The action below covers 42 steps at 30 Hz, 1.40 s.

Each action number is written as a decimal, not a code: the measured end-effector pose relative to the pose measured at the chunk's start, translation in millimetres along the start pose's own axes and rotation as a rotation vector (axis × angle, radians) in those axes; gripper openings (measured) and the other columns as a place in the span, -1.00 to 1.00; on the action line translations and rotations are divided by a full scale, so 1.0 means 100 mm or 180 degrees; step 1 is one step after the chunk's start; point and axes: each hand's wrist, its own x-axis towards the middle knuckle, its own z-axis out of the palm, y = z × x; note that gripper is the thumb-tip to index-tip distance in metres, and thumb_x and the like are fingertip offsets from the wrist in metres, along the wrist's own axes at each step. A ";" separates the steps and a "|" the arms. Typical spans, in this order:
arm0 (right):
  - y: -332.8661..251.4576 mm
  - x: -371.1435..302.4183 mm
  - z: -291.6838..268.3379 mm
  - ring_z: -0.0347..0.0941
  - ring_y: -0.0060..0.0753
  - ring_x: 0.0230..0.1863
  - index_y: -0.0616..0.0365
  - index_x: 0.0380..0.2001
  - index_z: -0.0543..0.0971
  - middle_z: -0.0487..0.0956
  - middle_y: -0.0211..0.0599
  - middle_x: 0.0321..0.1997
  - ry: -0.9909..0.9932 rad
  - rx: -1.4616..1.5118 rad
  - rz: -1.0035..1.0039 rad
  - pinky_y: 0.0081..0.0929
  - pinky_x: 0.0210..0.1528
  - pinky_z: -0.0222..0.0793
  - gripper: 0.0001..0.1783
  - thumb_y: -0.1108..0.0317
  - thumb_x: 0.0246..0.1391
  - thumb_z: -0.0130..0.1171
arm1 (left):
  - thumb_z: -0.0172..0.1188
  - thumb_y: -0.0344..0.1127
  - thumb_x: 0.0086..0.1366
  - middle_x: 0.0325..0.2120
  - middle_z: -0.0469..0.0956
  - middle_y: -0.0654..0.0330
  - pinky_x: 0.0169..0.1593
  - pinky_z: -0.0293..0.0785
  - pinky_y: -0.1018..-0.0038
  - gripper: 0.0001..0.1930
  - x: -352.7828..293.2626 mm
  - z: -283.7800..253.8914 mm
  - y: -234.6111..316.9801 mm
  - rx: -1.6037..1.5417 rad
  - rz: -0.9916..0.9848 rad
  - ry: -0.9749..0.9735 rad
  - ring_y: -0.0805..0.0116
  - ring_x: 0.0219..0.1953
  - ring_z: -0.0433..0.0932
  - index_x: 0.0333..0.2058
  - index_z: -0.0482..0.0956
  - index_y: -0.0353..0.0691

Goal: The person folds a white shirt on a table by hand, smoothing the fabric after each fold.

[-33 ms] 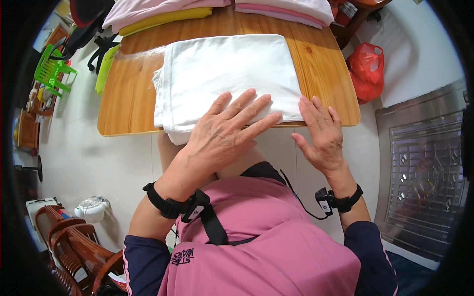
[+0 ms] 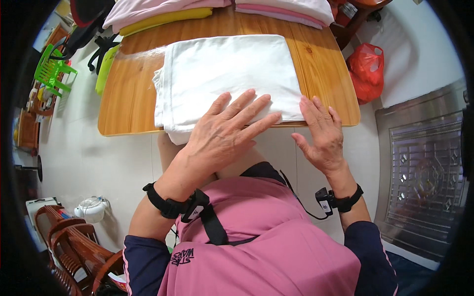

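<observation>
A folded white cloth, perhaps a garment, lies on the wooden table before me. Its near left part hangs slightly over the front edge. My left hand rests on the near side of the cloth, fingers spread and palm down. At the cloth's near right corner is my right hand. Its fingers are stretched out over the table and its thumb stands apart. Neither hand grips anything. The underside of the cloth is hidden.
Folded stacks lie along the table's far edge: a pink and yellow stack at left, a pink and white stack at right. A red plastic bag is right of the table. Wooden chairs stand at lower left, a green chair farther off.
</observation>
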 end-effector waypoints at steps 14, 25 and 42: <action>-0.12 0.23 -0.01 0.17 -0.21 0.43 0.15 0.24 0.39 0.38 -0.25 0.34 -0.0119 0.0245 -0.0311 -0.16 0.39 -0.06 -0.23 -0.06 0.05 0.26 | 0.31 -0.24 0.08 0.36 0.20 0.35 0.37 0.11 0.17 -0.20 -0.04 0.02 -0.01 0.0115 -0.0057 0.0081 0.32 0.37 0.19 0.33 0.22 0.20; -0.54 0.20 -0.05 0.23 -0.16 0.39 0.17 0.20 0.43 0.42 -0.18 0.31 -0.0095 0.0666 -0.0355 -0.07 0.39 -0.07 -0.25 -0.10 0.07 0.24 | 0.21 -0.15 0.23 0.23 0.41 0.34 0.33 0.15 0.18 -0.54 -0.34 -0.22 -0.46 -0.0010 -0.0199 0.0057 0.24 0.32 0.30 0.13 0.53 0.35; -0.16 0.82 0.16 0.18 -0.14 0.41 -0.02 0.24 0.42 0.36 -0.37 0.37 -0.0486 0.0559 -0.0201 0.11 0.36 0.00 -0.40 -0.14 0.35 -0.20 | 0.29 -0.08 0.14 0.23 0.41 0.26 0.39 0.01 0.08 -0.54 -0.59 -0.33 -0.57 0.0006 -0.0507 0.0262 0.14 0.33 0.27 0.07 0.59 0.22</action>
